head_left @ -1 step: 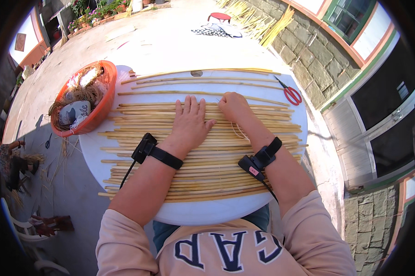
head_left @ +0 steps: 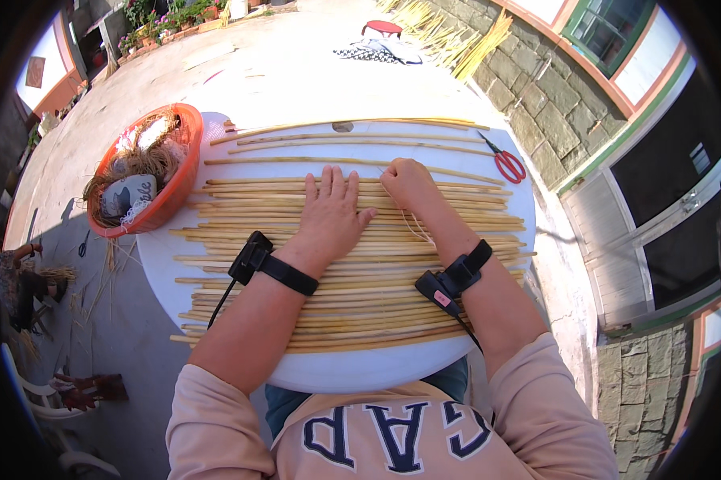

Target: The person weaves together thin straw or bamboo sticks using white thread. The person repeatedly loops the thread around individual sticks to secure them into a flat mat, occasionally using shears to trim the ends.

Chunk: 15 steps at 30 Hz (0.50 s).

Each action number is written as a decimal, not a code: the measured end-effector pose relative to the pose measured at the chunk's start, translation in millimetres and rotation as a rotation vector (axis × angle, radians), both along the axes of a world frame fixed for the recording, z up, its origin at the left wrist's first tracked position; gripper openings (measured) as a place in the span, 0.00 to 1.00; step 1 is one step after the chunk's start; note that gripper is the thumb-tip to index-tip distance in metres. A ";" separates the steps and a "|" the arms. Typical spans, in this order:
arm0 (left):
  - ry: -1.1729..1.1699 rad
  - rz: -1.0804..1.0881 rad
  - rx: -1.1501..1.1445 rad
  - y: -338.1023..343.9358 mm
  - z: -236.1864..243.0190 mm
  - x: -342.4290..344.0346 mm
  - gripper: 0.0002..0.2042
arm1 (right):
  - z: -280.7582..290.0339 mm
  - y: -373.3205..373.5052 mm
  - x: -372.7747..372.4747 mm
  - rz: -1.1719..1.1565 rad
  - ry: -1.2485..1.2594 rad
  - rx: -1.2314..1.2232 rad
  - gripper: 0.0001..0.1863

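Note:
Long, thin yellow plant stalks (head_left: pixel 248 268) lie side by side across the white table (head_left: pixel 360 370). My left hand (head_left: pixel 329 214) is flat on the upper stalks with its fingers stretched out. To its right, my right hand (head_left: pixel 409 183) is closed in a pinch over the top stalks. A pale thread (head_left: pixel 415 227) loops out from beneath it along the wrist. A fine, needle-like tip shows at its left side, too small to make out surely. Most of what the right fingers grip is hidden.
Several loose stalks (head_left: pixel 352 145) lie beyond the row. Red-handled scissors (head_left: pixel 508 164) sit at the far right. An orange basin (head_left: pixel 186 172) holding fibre and thread stands at the left edge. A person (head_left: pixel 24 276) sits on the left; a stone wall (head_left: pixel 528 84) rises on the right.
My right hand has shifted very slightly. My left hand and the stalks look the same.

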State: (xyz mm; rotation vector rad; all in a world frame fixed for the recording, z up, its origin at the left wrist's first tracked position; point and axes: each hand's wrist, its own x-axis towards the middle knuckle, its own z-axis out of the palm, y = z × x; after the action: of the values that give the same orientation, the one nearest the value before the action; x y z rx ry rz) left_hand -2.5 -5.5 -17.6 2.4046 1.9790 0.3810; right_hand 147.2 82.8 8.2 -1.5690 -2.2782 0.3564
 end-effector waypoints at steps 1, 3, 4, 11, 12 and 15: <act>0.006 0.003 -0.003 -0.6 0.4 0.6 0.34 | 3.1 -0.9 0.8 -0.042 0.118 -0.057 0.13; 0.009 0.006 -0.014 -1.4 1.3 2.0 0.34 | 9.0 -4.2 2.3 -0.070 0.221 -0.141 0.13; 0.008 0.007 -0.021 -1.8 2.1 2.1 0.33 | 11.0 -6.7 2.5 -0.055 0.209 -0.168 0.14; 0.041 -0.011 -0.034 -4.0 5.8 2.1 0.33 | 3.3 -14.0 -7.0 0.020 0.003 0.063 0.13; 0.037 -0.018 -0.030 -4.2 5.7 1.7 0.33 | 1.6 -12.5 -7.3 -0.011 0.027 0.059 0.12; 0.021 -0.029 -0.014 -4.8 4.5 0.1 0.33 | -1.5 -8.5 -5.6 -0.083 0.152 0.012 0.10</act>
State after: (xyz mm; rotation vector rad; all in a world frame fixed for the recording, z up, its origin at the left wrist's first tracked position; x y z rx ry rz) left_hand -2.4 -10.3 -13.2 2.4361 1.9458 0.3409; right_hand 141.6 74.2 6.6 -1.5688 -2.0913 0.4245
